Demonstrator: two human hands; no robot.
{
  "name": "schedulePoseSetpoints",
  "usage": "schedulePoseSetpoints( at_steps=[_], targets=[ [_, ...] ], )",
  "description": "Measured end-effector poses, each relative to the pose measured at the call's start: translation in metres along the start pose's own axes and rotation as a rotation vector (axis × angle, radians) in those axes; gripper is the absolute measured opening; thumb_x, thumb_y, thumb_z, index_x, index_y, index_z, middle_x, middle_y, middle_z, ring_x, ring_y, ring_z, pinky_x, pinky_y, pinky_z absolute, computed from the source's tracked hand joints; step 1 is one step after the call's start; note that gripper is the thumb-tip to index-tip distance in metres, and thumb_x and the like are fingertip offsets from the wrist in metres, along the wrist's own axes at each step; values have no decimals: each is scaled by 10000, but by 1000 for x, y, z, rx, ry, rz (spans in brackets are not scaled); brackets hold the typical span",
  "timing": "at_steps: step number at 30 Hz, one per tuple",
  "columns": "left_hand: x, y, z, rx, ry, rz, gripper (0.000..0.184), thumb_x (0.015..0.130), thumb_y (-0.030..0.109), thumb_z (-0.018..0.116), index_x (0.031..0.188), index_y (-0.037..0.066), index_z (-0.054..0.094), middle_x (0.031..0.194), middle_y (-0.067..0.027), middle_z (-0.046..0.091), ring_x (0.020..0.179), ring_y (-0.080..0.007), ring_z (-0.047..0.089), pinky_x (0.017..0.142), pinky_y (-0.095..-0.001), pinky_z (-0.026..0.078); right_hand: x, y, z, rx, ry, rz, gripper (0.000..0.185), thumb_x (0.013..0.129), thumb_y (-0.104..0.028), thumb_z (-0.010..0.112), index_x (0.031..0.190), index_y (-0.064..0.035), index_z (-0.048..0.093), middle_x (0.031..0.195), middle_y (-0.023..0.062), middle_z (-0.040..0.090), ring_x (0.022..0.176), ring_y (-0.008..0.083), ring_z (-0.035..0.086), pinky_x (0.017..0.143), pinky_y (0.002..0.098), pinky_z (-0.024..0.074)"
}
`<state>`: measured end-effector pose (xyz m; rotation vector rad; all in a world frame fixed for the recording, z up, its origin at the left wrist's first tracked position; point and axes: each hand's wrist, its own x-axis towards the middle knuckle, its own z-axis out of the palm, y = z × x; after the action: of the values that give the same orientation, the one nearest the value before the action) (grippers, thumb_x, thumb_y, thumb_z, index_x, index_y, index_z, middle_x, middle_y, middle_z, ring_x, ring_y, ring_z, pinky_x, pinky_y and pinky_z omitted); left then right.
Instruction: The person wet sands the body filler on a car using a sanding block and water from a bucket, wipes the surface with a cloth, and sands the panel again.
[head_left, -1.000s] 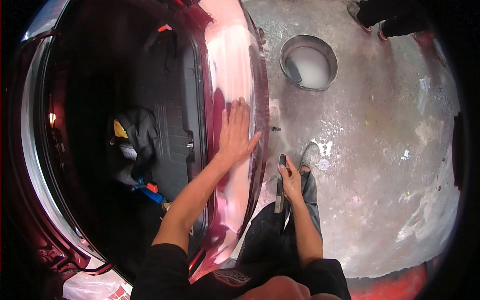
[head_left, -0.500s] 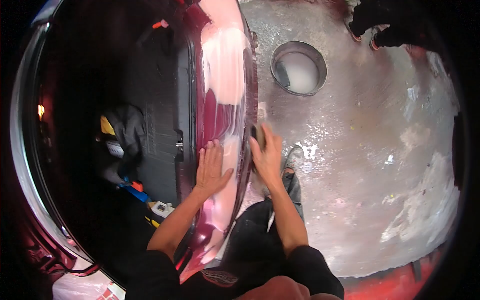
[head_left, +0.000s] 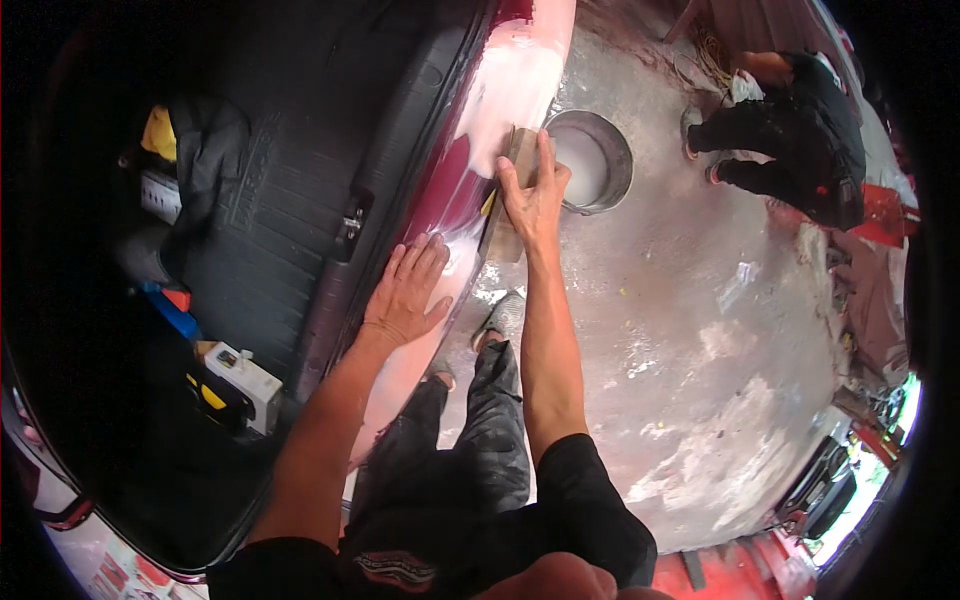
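My left hand lies flat on the car's rear bumper, fingers stretched out and slightly apart. The bumper is dark red with wet, pale pink-white patches. In my right hand is a long, flat, brownish sanding block, gripped between thumb and fingers. The block stands along the outer edge of the bumper; whether its working face touches the surface is hidden. Just beyond my right fingers, a round bucket of milky water stands on the floor.
The open trunk is on the left, with a dark cloth bag and a white-and-yellow box inside. At upper right another person in dark clothes bends over. My feet are on the stained concrete floor.
The view has shifted, showing more of the trunk and the other person. My right hand has moved forward along the bumper's edge with the block; my left palm remains on the bumper.
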<state>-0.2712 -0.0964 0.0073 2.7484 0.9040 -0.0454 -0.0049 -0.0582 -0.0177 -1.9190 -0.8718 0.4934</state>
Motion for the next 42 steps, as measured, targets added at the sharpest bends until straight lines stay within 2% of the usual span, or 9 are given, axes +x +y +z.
schedulePoseSetpoints(
  at_steps=[8, 14, 17, 26, 30, 31, 34, 38, 42],
  targets=[
    [-1, 0, 2, 53, -49, -5, 824, 975, 509, 545, 1637, 75, 317, 1719, -110, 261, 1607, -292, 169, 1314, -478, 67, -13, -23, 3, -179, -14, -38, 1021, 817, -584, 806, 1641, -179, 360, 1331, 352, 396, 1219, 500, 496, 1069, 499, 468],
    [-2, 0, 8, 69, -42, -9, 838, 972, 531, 544, 1640, 83, 310, 1722, -105, 251, 1608, -291, 160, 1314, -475, 59, -9, -36, -10, -277, -151, 151, 884, 869, -491, 779, 1608, -154, 430, 1300, 351, 427, 1146, 511, 567, 1023, 493, 497],
    [-2, 1, 11, 49, -43, -9, 836, 971, 524, 549, 1639, 82, 312, 1720, -111, 254, 1606, -293, 165, 1313, -479, 67, -14, -37, -2, -309, -90, 101, 852, 871, -463, 786, 1593, -153, 458, 1298, 348, 441, 1107, 508, 599, 1005, 491, 509],
    [-3, 1, 3, 40, -47, 5, 777, 986, 454, 530, 1635, 81, 324, 1713, -121, 269, 1602, -295, 183, 1307, -496, 99, -26, -23, 17, -170, 62, 55, 742, 898, -417, 760, 1562, -191, 518, 1311, 379, 424, 1277, 516, 469, 1102, 491, 423],
    [0, -4, 9, 25, -36, -6, 765, 978, 429, 527, 1632, 84, 334, 1713, -114, 276, 1602, -292, 186, 1308, -490, 104, 26, -42, 32, -296, 99, 86, 701, 915, -443, 675, 1548, -177, 534, 1194, 377, 464, 1092, 517, 561, 1004, 489, 476],
    [-1, -2, 7, 8, -23, -9, 764, 975, 423, 529, 1632, 84, 335, 1712, -115, 279, 1601, -293, 190, 1308, -489, 107, 48, -40, 40, -342, 188, -17, 703, 915, -470, 657, 1542, -174, 540, 1139, 357, 475, 1015, 504, 580, 956, 485, 490],
    [-2, -3, 8, -10, 22, 4, 750, 965, 398, 545, 1618, 79, 361, 1705, -120, 294, 1589, -304, 223, 1307, -489, 126, 60, -47, 38, -306, 162, 39, 696, 912, -455, 668, 1537, -176, 545, 1154, 362, 474, 1039, 506, 578, 966, 487, 487],
    [-1, -1, 7, -37, 39, 6, 741, 963, 391, 562, 1604, 67, 379, 1703, -124, 297, 1584, -307, 233, 1305, -493, 132, -8, -1, 40, -327, 289, -170, 684, 908, -430, 672, 1536, -189, 546, 1193, 369, 472, 1068, 524, 576, 979, 505, 488],
    [0, -2, 5, -37, 30, 14, 746, 962, 389, 570, 1603, 59, 376, 1700, -129, 299, 1588, -306, 223, 1306, -494, 130, -2, -26, 39, -338, 205, 55, 672, 905, -399, 680, 1525, -173, 556, 1209, 366, 473, 1094, 533, 574, 996, 508, 488]
  ],
)
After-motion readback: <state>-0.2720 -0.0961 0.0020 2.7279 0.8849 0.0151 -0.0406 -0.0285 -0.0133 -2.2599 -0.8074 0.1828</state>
